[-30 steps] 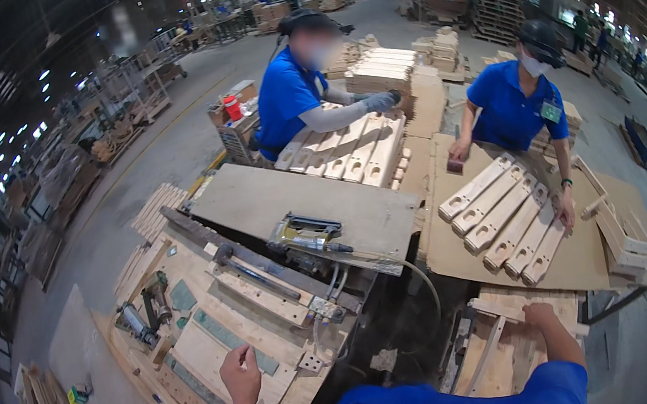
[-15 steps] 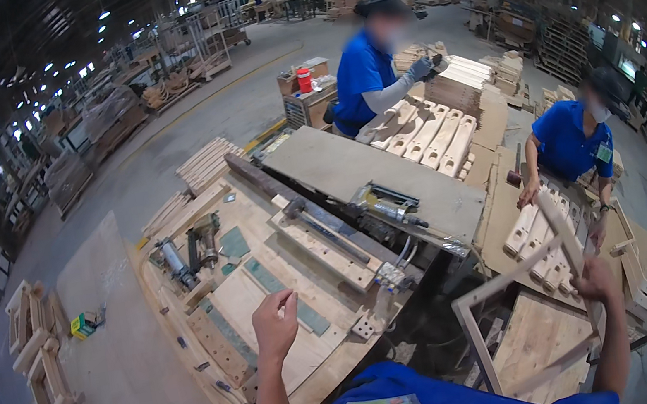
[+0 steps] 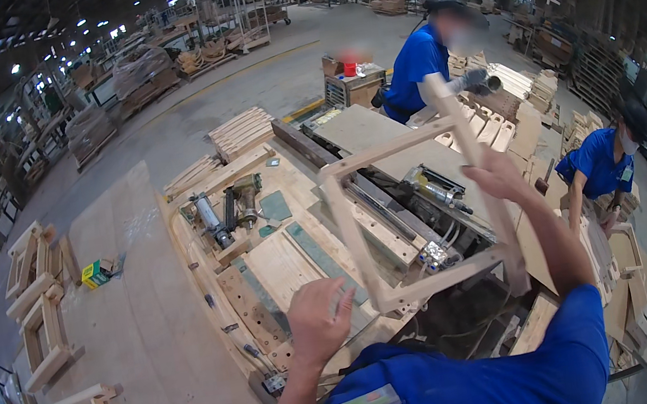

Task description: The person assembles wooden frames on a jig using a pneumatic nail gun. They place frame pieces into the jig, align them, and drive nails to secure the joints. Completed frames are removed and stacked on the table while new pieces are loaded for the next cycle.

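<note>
A pale wooden frame (image 3: 391,147), four-sided with bar ends jutting past two corners, hangs tilted over the workbench. My right hand (image 3: 495,174) is closed around its right-hand bar. Close to the frame's lower left corner, my left hand (image 3: 320,318) holds nothing, its thumb apart from the loosely bent fingers. Beneath lies the wooden work board (image 3: 255,304) with light panels and green strips on it. At its far left lie two air tools, one silver (image 3: 211,220) and one dark (image 3: 244,201). Another air tool (image 3: 439,189) rests on the grey table beyond.
Several small wooden frames (image 3: 47,339) lie on the brown board at left, near a green-yellow box (image 3: 96,273). Stacked slats (image 3: 242,133) stand behind the work board. Two co-workers in blue work at right, one at the back (image 3: 416,63), one nearer the right edge (image 3: 602,160).
My right hand has brought the frame leftward from beside the right co-worker to over the bench. My left hand's fingers have loosened. The view has turned to the right.
</note>
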The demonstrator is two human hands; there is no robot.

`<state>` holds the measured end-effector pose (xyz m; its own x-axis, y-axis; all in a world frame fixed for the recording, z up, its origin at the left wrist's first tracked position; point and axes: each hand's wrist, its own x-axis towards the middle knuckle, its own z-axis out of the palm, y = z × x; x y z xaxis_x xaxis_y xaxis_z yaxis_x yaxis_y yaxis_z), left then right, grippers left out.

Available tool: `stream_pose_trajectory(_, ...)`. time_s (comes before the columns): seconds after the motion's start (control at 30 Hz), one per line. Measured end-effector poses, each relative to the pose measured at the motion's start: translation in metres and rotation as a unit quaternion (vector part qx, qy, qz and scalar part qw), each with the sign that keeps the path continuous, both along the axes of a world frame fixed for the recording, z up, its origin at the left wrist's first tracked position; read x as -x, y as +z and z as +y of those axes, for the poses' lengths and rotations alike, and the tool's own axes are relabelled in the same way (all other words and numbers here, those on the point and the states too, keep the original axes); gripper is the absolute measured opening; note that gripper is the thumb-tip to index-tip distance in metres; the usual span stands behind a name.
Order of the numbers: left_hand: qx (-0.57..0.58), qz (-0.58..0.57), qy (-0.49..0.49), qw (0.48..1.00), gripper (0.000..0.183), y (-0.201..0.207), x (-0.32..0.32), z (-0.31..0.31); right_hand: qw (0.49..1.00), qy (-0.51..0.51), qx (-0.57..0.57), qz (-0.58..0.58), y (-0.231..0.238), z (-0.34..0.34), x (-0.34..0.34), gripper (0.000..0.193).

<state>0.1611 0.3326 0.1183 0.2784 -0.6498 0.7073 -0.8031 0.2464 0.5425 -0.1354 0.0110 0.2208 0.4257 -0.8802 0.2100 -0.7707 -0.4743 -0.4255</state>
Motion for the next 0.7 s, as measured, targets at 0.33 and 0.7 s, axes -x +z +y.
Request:
stream_pose_trajectory(0.33, -0.164, -0.11, 0.06, 0.978, 0.052, -0.087, 0.007, -0.041, 0.981, 0.106, -0.1, 0.131, -0.112, -0.04, -0.219, 0.076)
stream_pose_trajectory(0.7, -0.352, -0.049, 0.131, 0.925, 0.022, -0.156, -0.03, -0.066, 0.949, 0.17, -0.208, 0.168, -0.214, -0.069, -0.296, 0.081)
